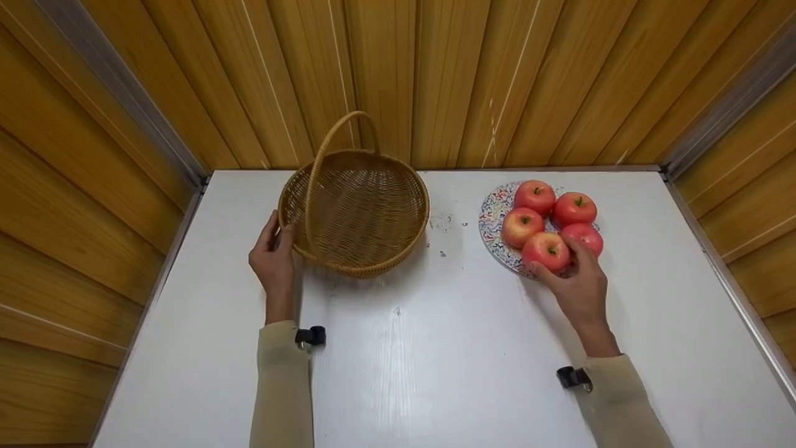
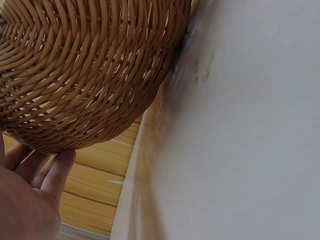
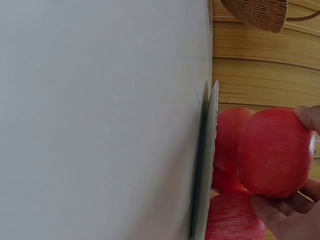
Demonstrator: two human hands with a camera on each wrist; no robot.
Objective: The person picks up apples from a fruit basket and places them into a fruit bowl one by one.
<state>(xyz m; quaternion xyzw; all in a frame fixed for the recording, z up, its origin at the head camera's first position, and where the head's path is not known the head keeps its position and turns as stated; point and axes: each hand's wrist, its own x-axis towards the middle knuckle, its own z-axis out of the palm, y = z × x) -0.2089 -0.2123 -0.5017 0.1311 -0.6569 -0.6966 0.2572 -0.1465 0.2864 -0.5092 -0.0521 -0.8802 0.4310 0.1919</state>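
My left hand (image 1: pixel 273 264) grips the left rim of a round brown wicker basket (image 1: pixel 367 249), near the foot of its tall hoop handle. In the left wrist view its fingertips (image 2: pixel 65 160) touch the woven side. On the right, my right hand (image 1: pixel 581 292) holds the front red apple (image 1: pixel 545 252) between thumb and fingers. The right wrist view shows this held apple (image 3: pixel 275 152) standing off from the plate edge (image 3: pixel 211 150). Several other apples, one of them yellowish red (image 1: pixel 521 228), sit close behind and beside it on a round speckled plate (image 1: pixel 491 233).
The white table (image 1: pixel 398 361) bears the basket at the back left and the plate at the back right. Wood-panelled walls (image 1: pixel 448 81) rise behind and at both sides. Dark marks (image 1: pixel 443 222) dot the tabletop between basket and plate.
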